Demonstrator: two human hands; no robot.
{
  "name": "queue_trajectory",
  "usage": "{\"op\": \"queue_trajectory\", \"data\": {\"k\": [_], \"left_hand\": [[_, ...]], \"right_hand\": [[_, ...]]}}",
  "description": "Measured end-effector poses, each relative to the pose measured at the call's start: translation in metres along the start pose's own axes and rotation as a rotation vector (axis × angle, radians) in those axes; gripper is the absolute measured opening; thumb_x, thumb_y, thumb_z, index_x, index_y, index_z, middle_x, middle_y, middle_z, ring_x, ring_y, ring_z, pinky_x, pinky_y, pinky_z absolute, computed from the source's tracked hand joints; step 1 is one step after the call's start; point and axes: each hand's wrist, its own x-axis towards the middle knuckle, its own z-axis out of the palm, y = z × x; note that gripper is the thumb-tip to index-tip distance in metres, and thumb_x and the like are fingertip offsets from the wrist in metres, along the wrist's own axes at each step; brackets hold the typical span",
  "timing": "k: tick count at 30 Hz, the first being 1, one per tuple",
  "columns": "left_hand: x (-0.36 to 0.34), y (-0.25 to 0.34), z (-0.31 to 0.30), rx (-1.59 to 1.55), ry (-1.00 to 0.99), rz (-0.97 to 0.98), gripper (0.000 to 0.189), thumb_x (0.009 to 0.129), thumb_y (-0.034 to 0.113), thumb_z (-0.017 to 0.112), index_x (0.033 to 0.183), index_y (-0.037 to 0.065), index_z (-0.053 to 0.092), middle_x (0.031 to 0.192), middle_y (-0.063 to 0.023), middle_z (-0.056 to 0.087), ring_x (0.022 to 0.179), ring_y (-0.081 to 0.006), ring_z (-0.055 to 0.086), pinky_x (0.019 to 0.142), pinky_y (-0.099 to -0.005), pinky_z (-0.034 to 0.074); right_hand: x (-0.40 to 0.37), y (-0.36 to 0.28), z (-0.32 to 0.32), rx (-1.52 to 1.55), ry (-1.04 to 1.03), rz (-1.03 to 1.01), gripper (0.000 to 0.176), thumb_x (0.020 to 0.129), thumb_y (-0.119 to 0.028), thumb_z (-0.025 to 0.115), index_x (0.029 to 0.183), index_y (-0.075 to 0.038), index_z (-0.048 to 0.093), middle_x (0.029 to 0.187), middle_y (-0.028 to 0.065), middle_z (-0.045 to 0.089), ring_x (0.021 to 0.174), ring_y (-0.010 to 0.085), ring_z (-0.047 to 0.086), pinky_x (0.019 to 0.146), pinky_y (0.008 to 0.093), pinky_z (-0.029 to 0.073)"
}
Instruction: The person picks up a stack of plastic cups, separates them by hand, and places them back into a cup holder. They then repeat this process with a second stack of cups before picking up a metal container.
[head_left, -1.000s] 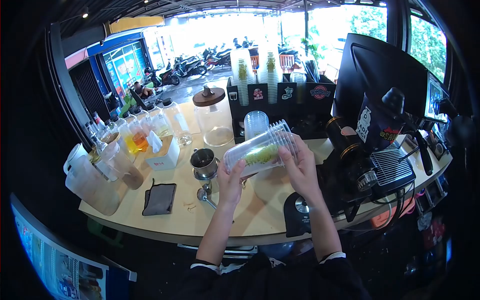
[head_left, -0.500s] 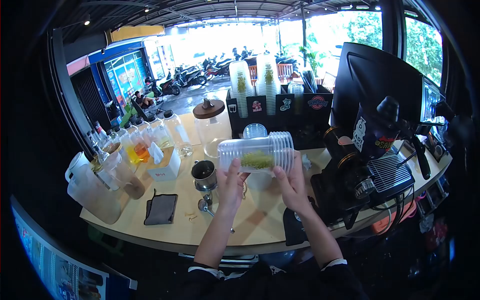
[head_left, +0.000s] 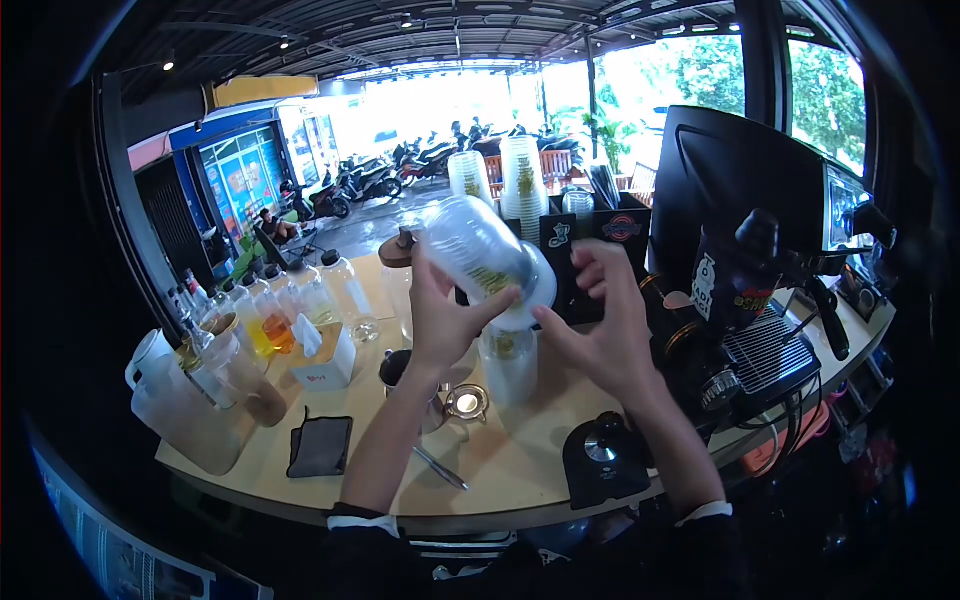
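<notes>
My left hand grips a nested stack of clear plastic cups with a yellow-green print. The stack is tilted above the counter, rims toward the lower right. Off to the right of the rims, my right hand is open, its thumb close to the cups and its fingers apart and bent. Directly below stands another clear cup or stack of cups on the counter, partly hidden by the held one. A metal cup and a small round metal piece sit near my left forearm.
A black organizer at the back holds tall cup stacks. To the right is a black espresso machine. Bottles, a tissue box, pitchers and a folded dark cloth occupy the left side.
The cup stack has gone from level in both hands to tilted and raised in my left hand. My right hand has let go and moved slightly right and up.
</notes>
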Motion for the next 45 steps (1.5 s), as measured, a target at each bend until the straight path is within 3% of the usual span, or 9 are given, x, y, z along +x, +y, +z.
{"op": "queue_trajectory", "data": {"k": [5, 12, 18, 22, 23, 27, 30, 35, 45], "left_hand": [[0.039, 0.005, 0.014, 0.308, -0.185, 0.134, 0.098, 0.056, 0.027, 0.084, 0.13, 0.001, 0.026, 0.114, -0.0203, 0.056, 0.105, -0.0307, 0.057, 0.092, -0.0408, 0.044], [0.073, -0.011, 0.03, 0.425, -0.119, 0.174, 0.104, 0.058, 0.024, 0.083, 0.136, -0.001, 0.02, 0.124, -0.0213, 0.045, 0.118, -0.033, 0.046, 0.098, -0.0411, 0.038], [0.072, -0.025, 0.016, 0.408, -0.087, 0.178, 0.085, 0.071, 0.03, 0.074, 0.135, 0.003, 0.026, 0.131, -0.0194, 0.039, 0.124, -0.0309, 0.038, 0.1, -0.0431, 0.034], [0.054, -0.038, 0.001, 0.457, -0.306, 0.092, 0.064, 0.074, 0.026, 0.072, 0.124, 0.003, 0.04, 0.121, -0.017, 0.046, 0.117, -0.0287, 0.045, 0.098, -0.0408, 0.035], [0.049, -0.047, -0.005, 0.461, -0.458, 0.111, 0.062, 0.074, 0.026, 0.071, 0.123, 0.003, 0.041, 0.12, -0.017, 0.047, 0.117, -0.0288, 0.045, 0.098, -0.0398, 0.035], [0.029, -0.067, -0.02, 0.434, -0.829, 0.019, 0.055, 0.077, 0.027, 0.068, 0.12, 0.001, 0.045, 0.121, -0.018, 0.048, 0.115, -0.0327, 0.047, 0.098, -0.0385, 0.037], [0.023, -0.063, -0.021, 0.459, -0.843, -0.011, 0.055, 0.077, 0.026, 0.068, 0.121, 0.002, 0.046, 0.124, -0.0174, 0.047, 0.115, -0.0333, 0.048, 0.098, -0.0395, 0.038], [0.025, -0.069, -0.02, 0.471, -0.858, -0.054, 0.056, 0.077, 0.027, 0.069, 0.123, 0.004, 0.046, 0.125, -0.0163, 0.048, 0.116, -0.0328, 0.048, 0.098, -0.04, 0.038], [0.025, -0.072, -0.019, 0.46, -0.837, -0.045, 0.056, 0.075, 0.023, 0.071, 0.122, 0.005, 0.047, 0.124, -0.0149, 0.05, 0.114, -0.0318, 0.05, 0.096, -0.0392, 0.04]], "right_hand": [[0.065, -0.02, 0.01, -0.284, -0.047, -0.194, 0.072, 0.063, -0.029, 0.075, 0.123, -0.007, 0.043, 0.101, 0.0147, 0.053, 0.085, 0.0302, 0.059, 0.071, 0.0398, 0.049], [0.122, 0.004, 0.023, -0.38, -0.063, -0.198, 0.072, 0.058, -0.023, 0.075, 0.121, -0.003, 0.044, 0.096, 0.0201, 0.053, 0.089, 0.0368, 0.058, 0.074, 0.0424, 0.048], [0.19, 0.078, 0.029, -0.472, 0.049, -0.08, 0.073, 0.054, -0.022, 0.082, 0.115, -0.005, 0.044, 0.097, 0.0259, 0.052, 0.091, 0.041, 0.054, 0.079, 0.0452, 0.047], [0.225, 0.16, 0.053, -0.555, -0.017, -0.035, 0.08, 0.053, -0.03, 0.084, 0.117, -0.007, 0.043, 0.101, 0.0256, 0.052, 0.1, 0.0423, 0.052, 0.082, 0.0452, 0.047], [0.229, 0.153, 0.049, -0.644, -0.149, 0.15, 0.092, 0.055, -0.041, 0.084, 0.128, -0.011, 0.038, 0.122, 0.0264, 0.045, 0.11, 0.0391, 0.052, 0.088, 0.0423, 0.049], [0.245, 0.186, 0.057, -0.659, -0.259, 0.239, 0.087, 0.056, -0.033, 0.085, 0.129, -0.011, 0.04, 0.112, 0.0211, 0.057, 0.104, 0.0342, 0.058, 0.088, 0.0412, 0.05], [0.257, 0.214, 0.066, -0.627, -0.347, 0.248, 0.093, 0.055, -0.034, 0.085, 0.132, -0.012, 0.038, 0.115, 0.0205, 0.057, 0.105, 0.033, 0.057, 0.089, 0.04, 0.049], [0.262, 0.23, 0.074, -0.56, -0.42, 0.249, 0.084, 0.05, -0.026, 0.083, 0.125, -0.012, 0.048, 0.107, 0.0194, 0.06, 0.087, 0.0294, 0.064, 0.06, 0.0379, 0.059], [0.246, 0.25, 0.081, -0.553, -0.703, 0.465, 0.093, 0.053, -0.024, 0.082, 0.134, -0.016, 0.039, 0.119, 0.0193, 0.053, 0.093, 0.0329, 0.062, 0.058, 0.038, 0.059]]}}
